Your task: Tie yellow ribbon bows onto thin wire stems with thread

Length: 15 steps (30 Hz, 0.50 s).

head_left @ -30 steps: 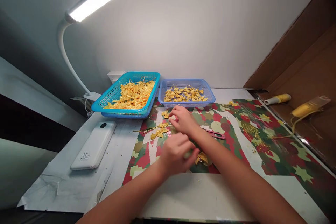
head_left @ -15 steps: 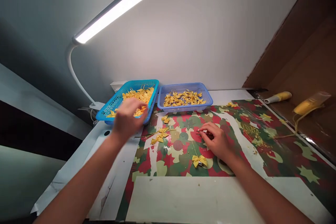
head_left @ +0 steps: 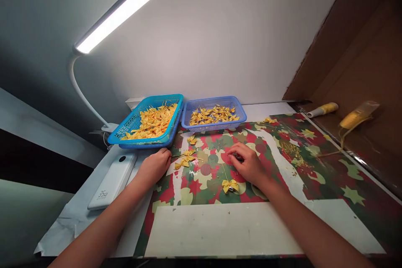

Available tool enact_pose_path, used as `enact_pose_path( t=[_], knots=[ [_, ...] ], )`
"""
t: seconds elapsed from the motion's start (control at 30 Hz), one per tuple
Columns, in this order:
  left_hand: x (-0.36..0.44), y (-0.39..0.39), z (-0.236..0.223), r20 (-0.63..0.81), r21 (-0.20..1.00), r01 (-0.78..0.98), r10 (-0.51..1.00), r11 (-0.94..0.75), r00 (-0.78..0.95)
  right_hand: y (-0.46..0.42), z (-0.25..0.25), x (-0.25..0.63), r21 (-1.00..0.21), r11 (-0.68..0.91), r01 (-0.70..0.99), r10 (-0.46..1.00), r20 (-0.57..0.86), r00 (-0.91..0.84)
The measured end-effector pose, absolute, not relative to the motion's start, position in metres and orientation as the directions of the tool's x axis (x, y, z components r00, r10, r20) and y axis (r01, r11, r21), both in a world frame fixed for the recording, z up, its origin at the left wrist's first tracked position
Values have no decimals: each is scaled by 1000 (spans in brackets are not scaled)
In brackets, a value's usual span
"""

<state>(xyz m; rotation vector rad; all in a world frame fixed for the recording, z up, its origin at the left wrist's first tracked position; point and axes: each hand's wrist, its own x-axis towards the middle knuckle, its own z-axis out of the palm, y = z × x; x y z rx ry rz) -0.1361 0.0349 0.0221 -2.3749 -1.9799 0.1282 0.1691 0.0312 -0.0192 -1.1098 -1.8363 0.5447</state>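
Observation:
My left hand (head_left: 155,166) is closed in a pinch at the left ends of thin gold cords, beside two yellow ribbon bows (head_left: 187,156) lying on the patterned sheet. My right hand (head_left: 248,163) rests on the sheet with its fingers curled round a small dark object (head_left: 238,158), mostly hidden by them. Below that hand, a yellow bow (head_left: 230,186) with a silvery bell under it and a thin cord lies flat. Another small bow (head_left: 191,139) sits near the baskets.
A turquoise basket (head_left: 116,135) of yellow bows and a purple basket (head_left: 213,128) of bows stand at the back. A white power bank (head_left: 109,184) lies left, under a lamp (head_left: 132,6). Gold cord pieces (head_left: 290,150) and yellow thread spools (head_left: 353,119) are at right.
My left hand has come down from over the turquoise basket to the cord ends and pinched them. My right hand stays nearly in place, its fingers a little more curled. The view has shifted slightly.

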Motion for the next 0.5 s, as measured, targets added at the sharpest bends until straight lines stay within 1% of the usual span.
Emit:
enact_pose_path(
  t=[0.17,0.33,0.4,0.47,0.5],
  knots=[
    [-131,33,22,-48,-138,967,977,-215,210,31,-19,169,-752,477,454,877,439,-195],
    [-129,33,25,5,-170,976,990,-136,139,31,-20,168,-754,470,458,883,412,-227],
    [-127,30,30,64,-151,983,991,-109,120,31,-19,168,-737,491,464,870,438,-226],
    [-121,23,36,192,-96,988,972,-118,135,29,-18,168,-671,552,496,826,521,-215],
    [-116,19,39,276,-71,988,949,-139,153,27,-17,168,-615,590,524,789,576,-212]
  ],
)
